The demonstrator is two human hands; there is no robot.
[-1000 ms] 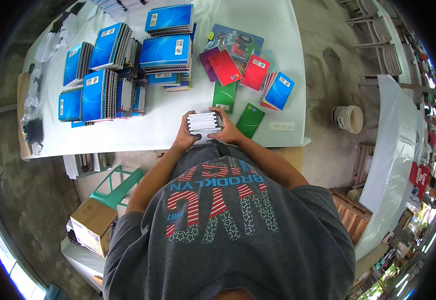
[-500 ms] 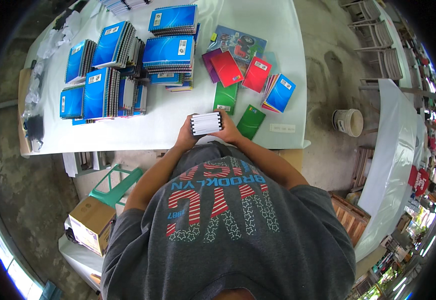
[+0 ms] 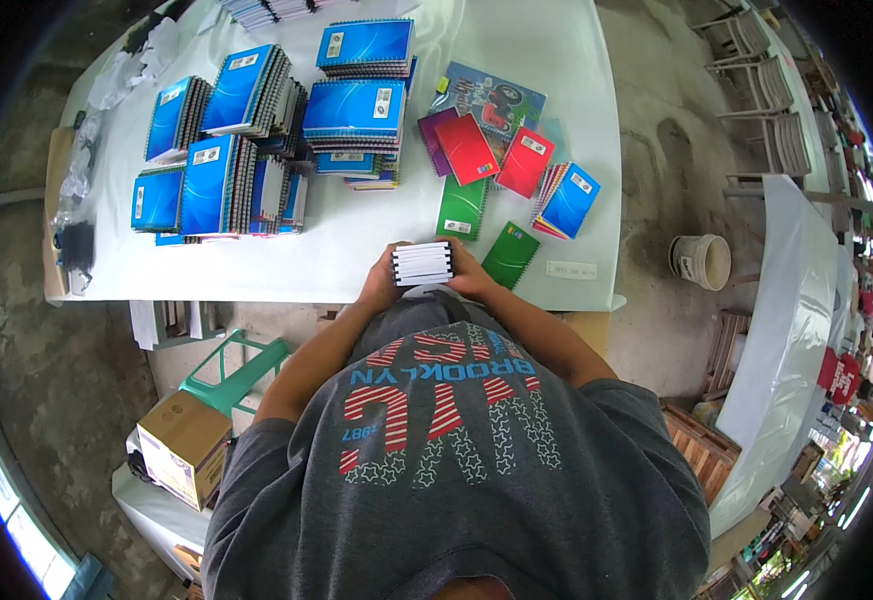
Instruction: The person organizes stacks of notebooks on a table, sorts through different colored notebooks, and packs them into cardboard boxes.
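Note:
Between my two hands, just over the table's front edge, is a small stack of notebooks (image 3: 423, 265), edge-on, showing white page edges and dark ends that look like bindings. My left hand (image 3: 381, 276) grips its left end, while my right hand (image 3: 468, 270) closes round the right end. Beyond my right hand lies a green spiral notebook (image 3: 511, 256), with another green notebook (image 3: 462, 208) farther up. Two red notebooks, one of them this red notebook (image 3: 467, 149), rest partly over a purple one (image 3: 435, 140). A fanned pile topped by a blue notebook (image 3: 569, 201) sits to the right.
Tall stacks of blue spiral notebooks (image 3: 357, 108) fill the left half of the white-covered table (image 3: 337, 270). A picture-covered book (image 3: 492, 95) lies behind the red ones. A bucket (image 3: 701, 262) stands right; a green stool (image 3: 237, 372) and cardboard box (image 3: 185, 446) are lower left.
The view has shifted slightly, so the table's things appear a little farther right. My hands keep hold of the notebook stack, which sits slightly lower in the picture.

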